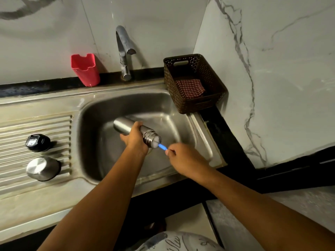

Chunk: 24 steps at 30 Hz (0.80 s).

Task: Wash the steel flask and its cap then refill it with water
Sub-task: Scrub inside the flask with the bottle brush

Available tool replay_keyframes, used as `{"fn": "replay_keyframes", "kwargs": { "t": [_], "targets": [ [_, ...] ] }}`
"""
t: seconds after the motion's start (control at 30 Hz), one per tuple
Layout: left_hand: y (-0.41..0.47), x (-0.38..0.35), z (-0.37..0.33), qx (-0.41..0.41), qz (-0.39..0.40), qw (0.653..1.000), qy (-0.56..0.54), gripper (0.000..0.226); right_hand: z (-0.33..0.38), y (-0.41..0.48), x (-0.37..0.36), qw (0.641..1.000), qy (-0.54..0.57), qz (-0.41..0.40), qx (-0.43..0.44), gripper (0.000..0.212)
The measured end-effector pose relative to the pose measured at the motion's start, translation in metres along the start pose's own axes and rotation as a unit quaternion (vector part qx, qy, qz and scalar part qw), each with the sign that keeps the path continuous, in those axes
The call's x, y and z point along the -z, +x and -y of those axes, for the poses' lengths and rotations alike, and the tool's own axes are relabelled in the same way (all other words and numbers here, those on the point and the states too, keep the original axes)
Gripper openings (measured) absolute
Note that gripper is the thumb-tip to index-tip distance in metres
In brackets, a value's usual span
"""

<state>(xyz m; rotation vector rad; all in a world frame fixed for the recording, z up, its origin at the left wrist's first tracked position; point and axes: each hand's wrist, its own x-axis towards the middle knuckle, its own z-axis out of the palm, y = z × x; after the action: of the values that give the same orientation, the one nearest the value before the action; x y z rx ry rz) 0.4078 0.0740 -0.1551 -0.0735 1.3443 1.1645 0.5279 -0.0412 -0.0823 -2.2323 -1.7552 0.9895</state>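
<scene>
— Steel cap [42, 168]?
— Near left on the drainboard [21, 127], black stopper [37, 142] just beyond; parked clear of the scrubbing, probably awaiting a wash.
— Right hand [178, 156]?
— Pinching the blue brush [161, 146] handle, bristles pushed into the flask [124, 125] mouth.
— Left hand [135, 137]?
— Wrapped round the flask's middle, holding it tilted over the sink [96, 122], mouth turned right to meet the brush and spill into it.
— Farther?
— Tap [123, 49] at the back, no stream visible; refill seemingly some way off.
</scene>
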Motion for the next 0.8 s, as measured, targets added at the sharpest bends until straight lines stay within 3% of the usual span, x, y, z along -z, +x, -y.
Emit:
{"fn": "replay_keyframes", "kwargs": {
  "t": [0.03, 0.07, 0.13, 0.2, 0.3, 0.4, 0.5, 0.6, 0.63, 0.7, 0.73, 0.8],
  "targets": [
    [0.007, 0.005, -0.004, 0.015, 0.03, 0.999, 0.003, 0.084, 0.001, -0.001, 0.0, 0.988, 0.134, 0.054, -0.052, 0.028],
    [0.019, 0.01, -0.006, 0.031, 0.061, 0.998, 0.007, 0.089, 0.003, -0.004, 0.003, 0.951, 0.262, 0.116, -0.118, 0.028],
    [0.032, 0.017, -0.014, 0.062, 0.08, 0.993, 0.06, 0.099, 0.007, -0.014, 0.015, 0.844, 0.437, 0.229, -0.212, 0.027],
    [0.033, 0.021, -0.028, 0.071, 0.081, 0.993, 0.052, 0.068, 0.006, -0.025, 0.026, 0.769, 0.516, 0.296, -0.233, 0.026],
    [0.029, 0.024, -0.037, 0.077, 0.108, 0.99, 0.043, 0.043, 0.002, -0.037, 0.037, 0.731, 0.545, 0.337, -0.234, 0.027],
    [0.026, 0.023, -0.031, 0.061, 0.102, 0.992, 0.032, 0.05, 0.001, -0.034, 0.035, 0.746, 0.524, 0.333, -0.241, 0.028],
    [0.034, 0.017, -0.012, 0.047, 0.093, 0.992, 0.078, 0.107, 0.008, -0.02, 0.028, 0.771, 0.497, 0.31, -0.249, 0.026],
    [0.042, 0.015, 0.003, 0.037, 0.111, 0.989, 0.086, 0.119, 0.018, -0.01, 0.02, 0.828, 0.443, 0.249, -0.237, 0.026],
    [0.04, 0.015, 0.003, 0.041, 0.114, 0.99, 0.076, 0.122, 0.02, -0.008, 0.017, 0.877, 0.387, 0.202, -0.201, 0.026],
    [0.064, 0.019, 0.003, 0.035, 0.072, 0.995, 0.063, 0.122, 0.017, -0.01, 0.015, 0.985, 0.148, 0.065, -0.067, 0.025],
    [0.082, 0.021, 0.001, 0.028, 0.043, 0.997, 0.051, 0.119, 0.015, -0.013, 0.015, 1.0, 0.004, 0.005, 0.004, 0.023],
    [0.099, 0.024, -0.009, 0.032, -0.011, 0.999, 0.037, 0.118, 0.009, -0.024, 0.018, 0.973, -0.191, -0.079, 0.102, 0.017]
  ]
}}
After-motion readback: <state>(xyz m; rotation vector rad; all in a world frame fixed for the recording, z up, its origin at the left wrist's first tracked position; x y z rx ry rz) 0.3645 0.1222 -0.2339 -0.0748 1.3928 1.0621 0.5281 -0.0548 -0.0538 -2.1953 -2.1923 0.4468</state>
